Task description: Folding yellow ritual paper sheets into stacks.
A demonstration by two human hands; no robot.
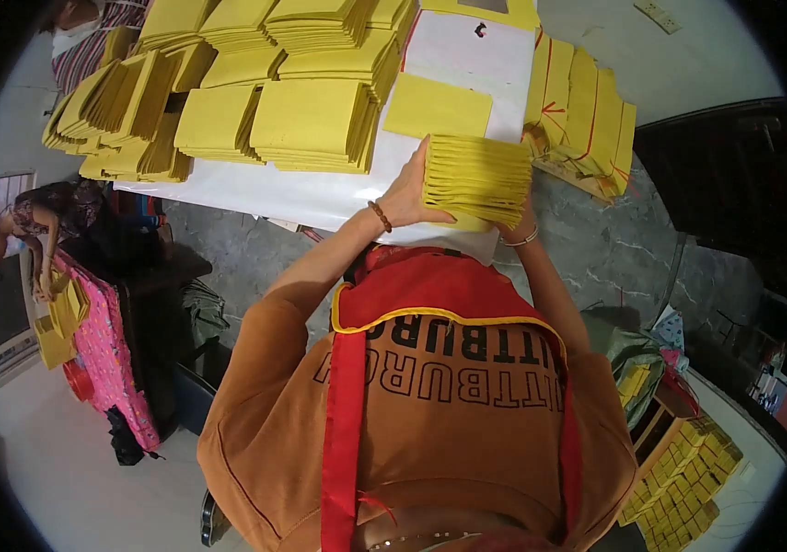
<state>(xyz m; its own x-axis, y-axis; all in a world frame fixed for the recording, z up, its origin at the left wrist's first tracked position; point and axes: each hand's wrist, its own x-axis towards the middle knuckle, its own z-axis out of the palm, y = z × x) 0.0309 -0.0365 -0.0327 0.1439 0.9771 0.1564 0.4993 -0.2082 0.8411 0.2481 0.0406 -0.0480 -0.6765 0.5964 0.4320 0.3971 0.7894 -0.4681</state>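
A thick stack of folded yellow paper (476, 181) stands between my two hands over the white-covered table, its layered edges facing up. My left hand (405, 195) grips its left side, thumb near the lower corner, a beaded bracelet on the wrist. On the other side my right hand (522, 221) holds the lower right corner, its fingers partly hidden by the stack. Just beyond lies a flat yellow paper piece (438, 106). To the left, several piles of folded yellow paper (311, 120) cover the table.
Yellow bundles with red marks (578, 115) stand at the table's right edge. The white table cover (274, 195) ends close to my body. At far left another person (44, 221) handles yellow paper on a pink cloth (104, 345). Many small yellow bundles (683, 488) are stacked at lower right.
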